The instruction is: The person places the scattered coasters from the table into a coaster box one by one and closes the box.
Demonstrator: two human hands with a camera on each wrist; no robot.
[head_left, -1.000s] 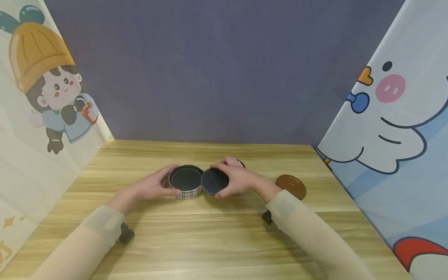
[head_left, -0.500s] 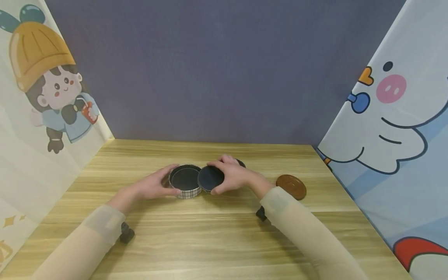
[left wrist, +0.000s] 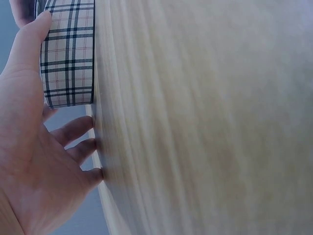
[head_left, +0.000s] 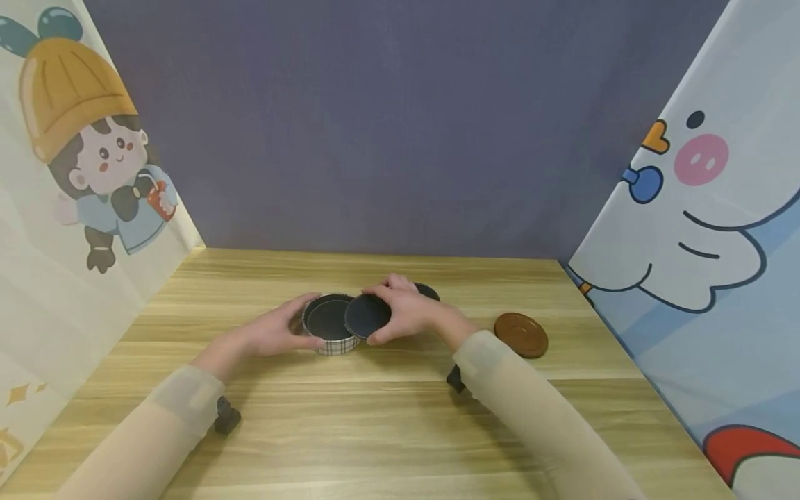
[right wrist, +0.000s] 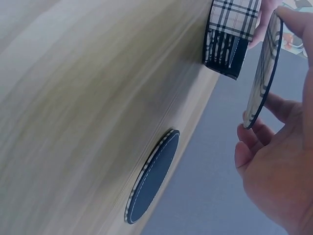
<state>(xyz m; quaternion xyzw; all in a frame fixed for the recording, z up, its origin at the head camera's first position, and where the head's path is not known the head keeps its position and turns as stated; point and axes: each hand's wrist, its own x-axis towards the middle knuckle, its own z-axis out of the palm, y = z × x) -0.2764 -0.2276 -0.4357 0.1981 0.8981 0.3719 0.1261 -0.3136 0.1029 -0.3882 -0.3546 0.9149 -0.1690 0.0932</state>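
Observation:
A round holder (head_left: pixel 338 346) with black-and-cream plaid sides and a black inside stands on the table. My left hand (head_left: pixel 279 328) grips its left side, thumb (left wrist: pixel 36 36) in front and fingers behind. My right hand (head_left: pixel 407 312) pinches a round coaster (head_left: pixel 364 318) by its edge, tilted over the holder's right rim. Its dark face shows in the head view, its plaid face in the right wrist view. An opening with a striped interior (right wrist: pixel 222 48) shows in the holder's side. A second dark coaster (right wrist: pixel 155 178) lies flat on the table, partly hidden behind my right hand in the head view.
A brown round saucer-like disc (head_left: pixel 521 335) lies on the table to the right, beyond my right forearm. The wood-grain table (head_left: pixel 350 430) ends at a grey-purple panel (head_left: pixel 387 139) behind. Cartoon-printed panels (head_left: pixel 687 229) stand at both sides.
My right hand has moved left with the coaster, which overlaps more of the holder's opening. The second coaster shows a little more. My left hand and the holder have stayed in place.

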